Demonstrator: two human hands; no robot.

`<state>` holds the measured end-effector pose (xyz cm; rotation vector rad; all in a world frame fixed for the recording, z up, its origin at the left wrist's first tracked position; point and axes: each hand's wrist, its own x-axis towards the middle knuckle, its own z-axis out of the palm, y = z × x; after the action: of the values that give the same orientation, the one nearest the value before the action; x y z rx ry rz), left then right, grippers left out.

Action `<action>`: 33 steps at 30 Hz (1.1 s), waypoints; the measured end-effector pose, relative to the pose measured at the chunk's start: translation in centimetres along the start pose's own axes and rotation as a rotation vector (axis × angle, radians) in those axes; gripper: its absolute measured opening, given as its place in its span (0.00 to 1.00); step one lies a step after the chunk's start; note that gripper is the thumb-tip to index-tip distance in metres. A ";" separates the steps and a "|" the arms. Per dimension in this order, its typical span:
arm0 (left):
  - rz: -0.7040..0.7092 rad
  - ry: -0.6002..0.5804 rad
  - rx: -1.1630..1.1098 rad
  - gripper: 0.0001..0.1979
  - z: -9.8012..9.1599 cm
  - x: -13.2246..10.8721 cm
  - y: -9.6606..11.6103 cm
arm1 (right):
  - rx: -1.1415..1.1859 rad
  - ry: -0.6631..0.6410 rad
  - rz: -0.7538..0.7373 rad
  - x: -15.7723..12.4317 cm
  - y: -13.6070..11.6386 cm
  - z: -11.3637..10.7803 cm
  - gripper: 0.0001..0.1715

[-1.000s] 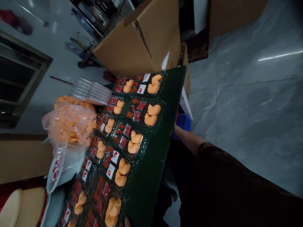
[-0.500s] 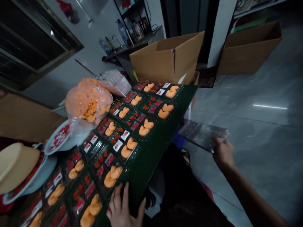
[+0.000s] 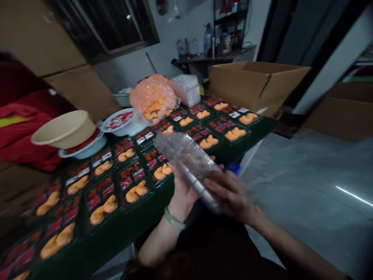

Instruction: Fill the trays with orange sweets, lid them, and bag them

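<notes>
Over the near edge of the table, both hands hold a clear plastic tray stack (image 3: 189,155), tilted and slightly blurred. My left hand (image 3: 183,190), with a pale green bangle (image 3: 174,219) on its wrist, grips it from below and the left side. My right hand (image 3: 230,192) is closed on its right side, fingers lying across it. Behind the stack, rows of filled clear trays (image 3: 136,190) cover the dark green table (image 3: 125,221). Each holds orange curved pieces (image 3: 103,210), and many also show red pieces and small white or pink packets.
A bag of orange pieces (image 3: 154,97) stands at the back beside stacked clear trays (image 3: 188,89). Left of it are a bowl of red and white packets (image 3: 119,120) and a cream basin (image 3: 64,130). An open cardboard box (image 3: 239,83) adjoins the table's far end.
My right hand has brought the clear plastic trays from beside the table to in front of me. My left hand has left the table edge and taken hold of them. The view has turned left.
</notes>
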<state>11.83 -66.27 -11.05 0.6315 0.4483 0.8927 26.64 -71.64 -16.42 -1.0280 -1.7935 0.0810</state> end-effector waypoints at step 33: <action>0.678 0.359 -0.160 0.32 -8.5 -7.7 3.4 | 0.683 -1.165 0.354 14.4 -9.5 12.7 0.19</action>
<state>0.45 -68.32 -14.20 0.4764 0.4829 1.6860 9.25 -63.08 -7.26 -0.7886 -2.2341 1.6713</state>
